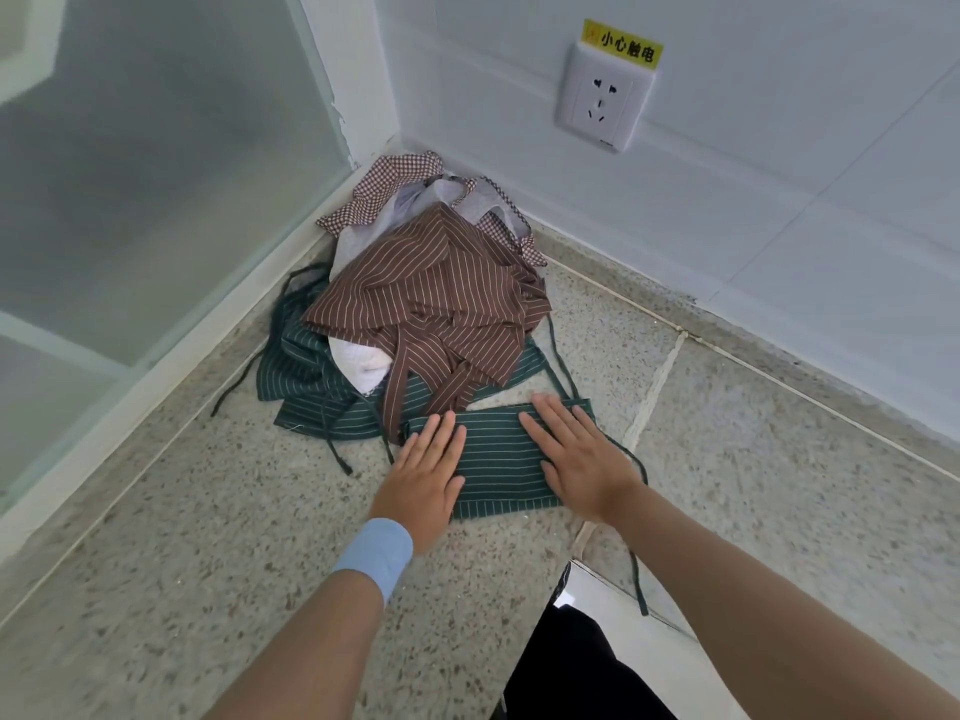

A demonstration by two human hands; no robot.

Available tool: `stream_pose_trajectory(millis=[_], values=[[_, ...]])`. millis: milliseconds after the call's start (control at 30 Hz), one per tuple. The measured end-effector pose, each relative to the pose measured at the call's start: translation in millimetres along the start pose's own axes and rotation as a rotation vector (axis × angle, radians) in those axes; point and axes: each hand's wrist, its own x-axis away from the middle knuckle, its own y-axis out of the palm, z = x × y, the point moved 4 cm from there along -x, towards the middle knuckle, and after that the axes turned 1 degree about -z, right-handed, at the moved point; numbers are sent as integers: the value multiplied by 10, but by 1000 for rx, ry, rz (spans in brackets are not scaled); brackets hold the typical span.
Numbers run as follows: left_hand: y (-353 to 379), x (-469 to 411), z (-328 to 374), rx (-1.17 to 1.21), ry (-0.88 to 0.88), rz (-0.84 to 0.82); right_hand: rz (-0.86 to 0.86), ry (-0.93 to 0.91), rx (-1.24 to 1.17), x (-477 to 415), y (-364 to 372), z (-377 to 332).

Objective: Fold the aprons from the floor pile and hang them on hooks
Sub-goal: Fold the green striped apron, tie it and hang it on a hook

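A broad light blue band (375,556) wraps my left wrist, just behind my left grip (426,475); its surface looks smooth and plain, with a straight edge on each side. It could be a cloth wristband or a cuff, the view is too soft to say. Both forearms are bare, and so is the wrist behind my right grip (576,459). Low down, between my arms, shows my plain black clothing (571,667).

folded apron (498,459) before pile (431,304), pile in corner, socket (605,96) above
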Motion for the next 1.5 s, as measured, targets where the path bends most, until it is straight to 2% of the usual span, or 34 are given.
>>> stream_pose_trajectory(millis=[133, 200, 267, 333, 400, 567, 633, 833, 1000, 1067, 1133, 1167, 1267, 1433, 1500], values=[[-186, -40, 168, 27, -38, 49, 66, -2, 32, 23, -195, -120], [-346, -18, 419, 3, 45, 80, 70, -58, 42, 52, -272, -296], [-411, 22, 606, -75, 138, 51, 3, -73, 26, 107, -246, -407], [-365, 49, 579, -32, 52, -2, 41, -39, -51, 187, -221, -423], [-337, 109, 479, 23, -34, 25, 47, -22, -79, 264, -166, -376], [-219, 196, 244, 149, -8, 29, 61, -7, 69, 284, -124, -294], [-224, 172, 119, 200, -37, 38, 30, 21, 116, 239, -149, -296], [-314, 100, -186, 362, -202, -29, -108, 151, -8, 35, -330, -164], [-390, -8, -169, 334, -377, -57, -168, 200, -15, -70, -384, -89], [-482, 20, -117, 237, -457, -12, -123, 208, 54, -59, -445, -105], [-634, -5, 49, 17, -418, 89, -59, 173, 200, -58, -530, -179], [-682, -43, 190, -32, -339, 131, -54, 151, 241, -69, -565, -245], [-577, -151, 645, -35, -59, 100, -107, 116, 202, -120, -522, -439], [-438, -177, 618, 4, -111, 47, -20, 110, 37, -47, -390, -353], [-385, -145, 529, 50, -41, 82, 52, 75, -85, 34, -327, -223]])
